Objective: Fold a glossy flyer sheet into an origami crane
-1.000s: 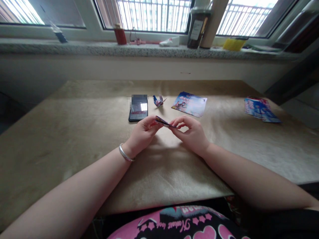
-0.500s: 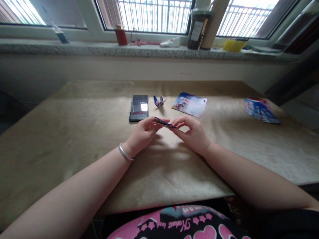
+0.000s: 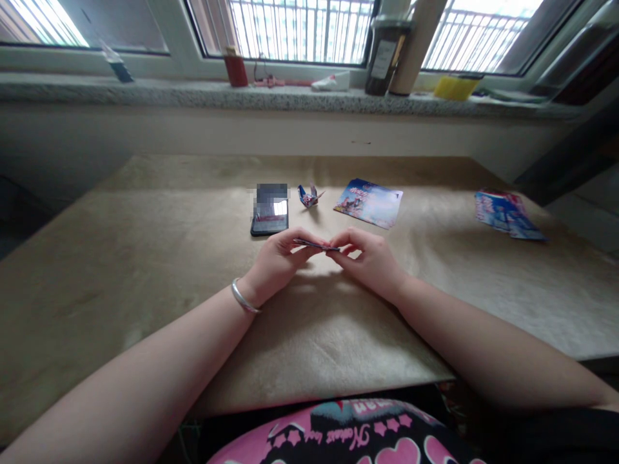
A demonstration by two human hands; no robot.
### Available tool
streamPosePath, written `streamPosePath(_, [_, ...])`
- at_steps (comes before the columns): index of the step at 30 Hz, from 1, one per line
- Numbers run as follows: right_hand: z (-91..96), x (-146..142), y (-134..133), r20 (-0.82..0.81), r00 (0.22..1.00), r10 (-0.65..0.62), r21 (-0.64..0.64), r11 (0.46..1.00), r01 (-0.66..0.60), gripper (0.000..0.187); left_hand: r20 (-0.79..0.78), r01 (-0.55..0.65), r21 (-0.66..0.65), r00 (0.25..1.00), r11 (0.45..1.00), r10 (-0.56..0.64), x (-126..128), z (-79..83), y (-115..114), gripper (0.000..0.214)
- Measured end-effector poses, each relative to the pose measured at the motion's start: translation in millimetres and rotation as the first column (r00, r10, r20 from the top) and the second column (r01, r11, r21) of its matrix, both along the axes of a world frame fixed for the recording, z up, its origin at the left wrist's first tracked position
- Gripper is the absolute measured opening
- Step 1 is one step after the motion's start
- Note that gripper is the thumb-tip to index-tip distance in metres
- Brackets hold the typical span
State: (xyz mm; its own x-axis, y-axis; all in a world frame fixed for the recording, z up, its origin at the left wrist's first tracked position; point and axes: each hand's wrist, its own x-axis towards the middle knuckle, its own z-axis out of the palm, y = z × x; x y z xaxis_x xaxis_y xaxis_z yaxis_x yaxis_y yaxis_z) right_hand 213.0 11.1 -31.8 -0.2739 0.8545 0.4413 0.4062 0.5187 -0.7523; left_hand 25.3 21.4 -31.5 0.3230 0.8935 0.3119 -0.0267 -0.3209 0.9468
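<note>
1. The folded paper (image 3: 312, 244) sits pinched between the left hand (image 3: 275, 261) and right hand (image 3: 370, 261), just above the desk (image 3: 145, 258).
2. It looks light, thin and easily creased, so the folded edges seem the best hold.

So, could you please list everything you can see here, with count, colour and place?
folded paper: one, blue-pink print, pinched between both hands
phone: one, black, on the table beyond the left hand
paper figure: one, blue-pink, right of the phone
printed sheet: one, blue-pink, flat, right of the figure
sheet pile: one, blue-red, table's far right
table: one, tan
windowsill: one, grey speckled, behind the table
red cup: one, on the windowsill
dark jar: one, on the windowsill
yellow item: one, windowsill, right
bracelet: one, silver, left wrist
left hand: one, grips the paper's left end
right hand: one, grips its right end
</note>
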Motion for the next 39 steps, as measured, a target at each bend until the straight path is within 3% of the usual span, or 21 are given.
streamPosePath(7, [2.6, -2.2, -2.6, -0.005, 0.998, -0.069, -0.009, 0.998, 0.069, 0.017, 0.101, -0.016, -0.066, 0.995, 0.998, 0.023, 3.0, 5.7, -0.3, 0.016])
streamPosePath(13, [-1.7, -3.6, 2.3, 0.151, 0.987, 0.056, -0.192, 0.981, -0.026, 0.009, 0.132, -0.05, -0.094, 0.989, 0.994, 0.063, 3.0, 3.1, 3.3, 0.018])
streamPosePath(18, [-3.6, -5.0, 4.9, 0.173, 0.985, 0.019, -0.193, 0.981, 0.015, 0.01, 0.131, -0.045, -0.135, 0.989, 0.99, 0.063, 5.2, 2.3, 4.3, 0.022])
streamPosePath(27, [-3.1, -5.6, 5.4, -0.027, 0.993, 0.112, -0.325, 0.939, -0.115, 0.02, 0.202, -0.032, -0.176, 0.977, 0.984, 0.068, 7.6, 1.0, 3.4, 0.018])
streamPosePath(34, [0.6, -3.9, 2.8, 0.073, 0.996, 0.05, -0.361, 0.932, -0.02, 0.029, 0.162, -0.072, -0.192, 0.981, 0.979, 0.104, 6.4, 1.2, 3.8, 0.019])
streamPosePath(39, [-5.3, 2.3, 8.6, 0.019, 0.984, 0.177, -0.407, 0.9, -0.154, 0.032, 0.149, -0.136, -0.22, 0.974, 0.966, 0.171, 1.2, -4.9, 12.3, 0.021])
